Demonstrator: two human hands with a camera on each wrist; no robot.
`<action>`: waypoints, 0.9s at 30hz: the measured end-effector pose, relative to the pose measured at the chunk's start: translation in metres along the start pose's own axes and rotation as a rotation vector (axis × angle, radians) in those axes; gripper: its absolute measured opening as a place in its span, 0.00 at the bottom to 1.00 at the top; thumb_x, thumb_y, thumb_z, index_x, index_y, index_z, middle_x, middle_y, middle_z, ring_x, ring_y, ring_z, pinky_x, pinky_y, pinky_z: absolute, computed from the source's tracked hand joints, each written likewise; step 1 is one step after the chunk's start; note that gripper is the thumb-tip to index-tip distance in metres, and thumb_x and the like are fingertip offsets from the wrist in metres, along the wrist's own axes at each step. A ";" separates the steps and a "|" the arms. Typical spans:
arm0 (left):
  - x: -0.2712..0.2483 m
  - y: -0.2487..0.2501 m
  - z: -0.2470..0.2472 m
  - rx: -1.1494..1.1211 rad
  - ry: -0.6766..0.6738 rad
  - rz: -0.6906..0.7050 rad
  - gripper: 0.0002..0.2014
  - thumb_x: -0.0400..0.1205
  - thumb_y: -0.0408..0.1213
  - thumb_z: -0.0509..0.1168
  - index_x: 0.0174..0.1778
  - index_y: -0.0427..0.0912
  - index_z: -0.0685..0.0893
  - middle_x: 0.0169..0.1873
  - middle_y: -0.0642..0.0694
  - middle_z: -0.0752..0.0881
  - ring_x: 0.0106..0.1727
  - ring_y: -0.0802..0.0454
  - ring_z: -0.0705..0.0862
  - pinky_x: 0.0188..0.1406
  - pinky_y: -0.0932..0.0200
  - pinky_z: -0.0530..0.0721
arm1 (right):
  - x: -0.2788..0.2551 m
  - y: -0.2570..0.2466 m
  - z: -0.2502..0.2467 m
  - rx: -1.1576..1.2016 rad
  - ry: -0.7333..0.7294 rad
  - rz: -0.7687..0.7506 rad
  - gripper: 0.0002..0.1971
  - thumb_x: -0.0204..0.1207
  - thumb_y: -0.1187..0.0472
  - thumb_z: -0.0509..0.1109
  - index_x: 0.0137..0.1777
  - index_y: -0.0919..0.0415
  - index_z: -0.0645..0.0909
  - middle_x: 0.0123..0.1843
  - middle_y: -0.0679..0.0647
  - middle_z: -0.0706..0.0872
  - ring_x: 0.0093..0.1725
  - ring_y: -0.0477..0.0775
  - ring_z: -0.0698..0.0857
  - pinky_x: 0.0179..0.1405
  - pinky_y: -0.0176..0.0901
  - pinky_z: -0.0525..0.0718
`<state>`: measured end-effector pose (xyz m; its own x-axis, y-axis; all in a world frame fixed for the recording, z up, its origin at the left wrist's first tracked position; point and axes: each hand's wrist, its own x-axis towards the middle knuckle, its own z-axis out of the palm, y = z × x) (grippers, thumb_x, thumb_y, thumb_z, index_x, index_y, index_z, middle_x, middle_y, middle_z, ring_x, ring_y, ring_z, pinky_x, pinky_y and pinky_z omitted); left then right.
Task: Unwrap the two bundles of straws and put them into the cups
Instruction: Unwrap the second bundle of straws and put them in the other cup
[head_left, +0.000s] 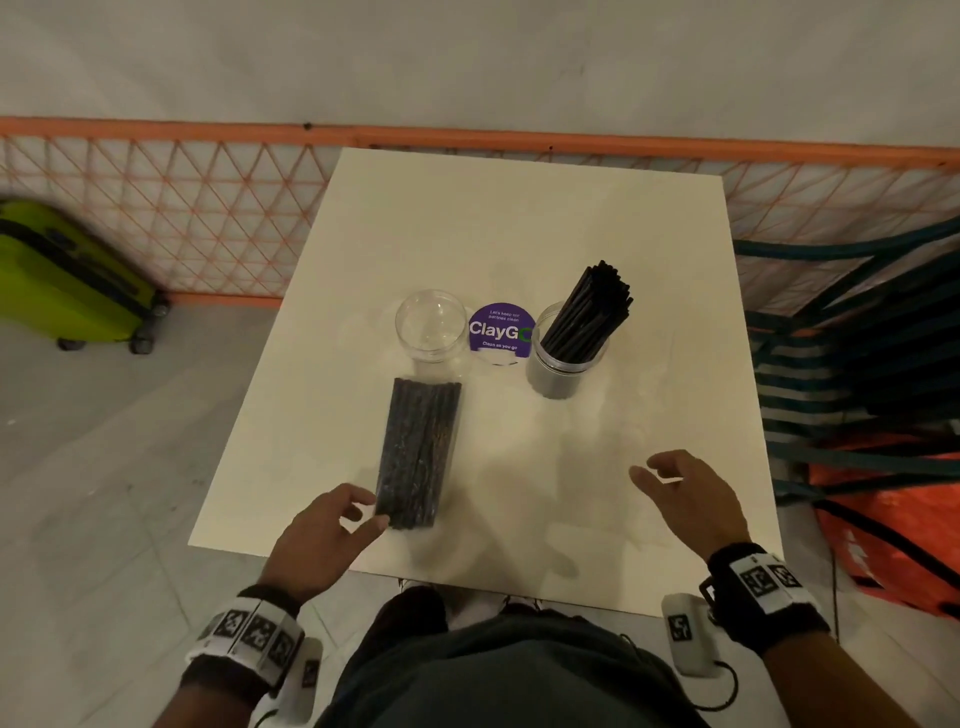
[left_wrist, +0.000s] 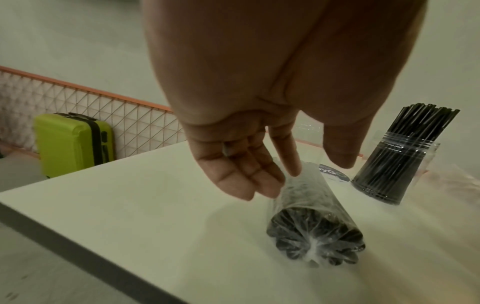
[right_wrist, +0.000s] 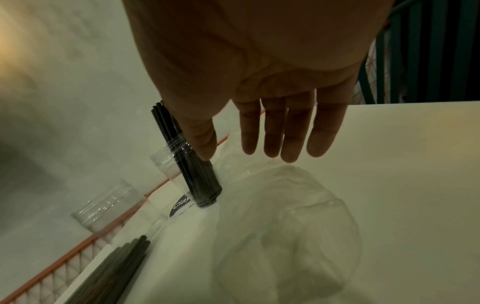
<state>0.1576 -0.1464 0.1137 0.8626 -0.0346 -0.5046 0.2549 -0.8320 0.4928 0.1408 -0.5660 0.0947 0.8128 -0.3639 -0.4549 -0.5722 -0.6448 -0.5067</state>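
So one cup (head_left: 566, 353) is already sitting on the white table (head_left: 519, 218) packed with loose black straws (head_left: 592, 312) that are leaning out to the right. The other cup (head_left: 432, 332) is standing empty just left of a purple round sticker (head_left: 498, 328). The second bundle of straws (head_left: 415, 452) is lying flat near the front left, plastic still on, its far end almost touching the empty cup. The left hand (head_left: 324, 535) is hovering at the bundle's near end, fingers loosely spread, not gripping it. The right hand (head_left: 691, 499) is hanging open over a crumpled clear wrapper (right_wrist: 285, 222), holding nothing. A lime green suitcase (head_left: 67, 275) is parked by the orange mesh fence (head_left: 182, 208).
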 end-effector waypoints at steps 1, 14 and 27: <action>0.004 0.001 0.000 0.008 0.007 0.003 0.17 0.79 0.57 0.69 0.60 0.57 0.80 0.52 0.52 0.84 0.43 0.58 0.86 0.50 0.53 0.84 | -0.002 -0.002 0.001 -0.012 -0.015 -0.022 0.18 0.75 0.38 0.69 0.57 0.48 0.79 0.56 0.47 0.85 0.51 0.50 0.85 0.53 0.48 0.81; 0.045 -0.018 0.011 -0.122 -0.214 -0.089 0.49 0.74 0.62 0.73 0.84 0.47 0.57 0.68 0.39 0.84 0.65 0.39 0.84 0.65 0.45 0.81 | -0.046 -0.095 0.067 -0.133 -0.406 -0.263 0.13 0.76 0.40 0.70 0.56 0.42 0.79 0.45 0.38 0.86 0.45 0.40 0.84 0.51 0.44 0.84; 0.068 -0.021 0.014 -0.561 -0.398 -0.100 0.26 0.82 0.47 0.70 0.74 0.45 0.72 0.50 0.40 0.88 0.45 0.46 0.86 0.42 0.51 0.84 | -0.040 -0.154 0.169 0.213 -0.544 0.024 0.33 0.76 0.48 0.74 0.76 0.58 0.66 0.53 0.55 0.87 0.45 0.51 0.86 0.33 0.35 0.81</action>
<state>0.2048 -0.1388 0.0587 0.6247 -0.2621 -0.7356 0.6045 -0.4339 0.6680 0.1784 -0.3386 0.0676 0.6583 0.0572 -0.7506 -0.6451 -0.4709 -0.6017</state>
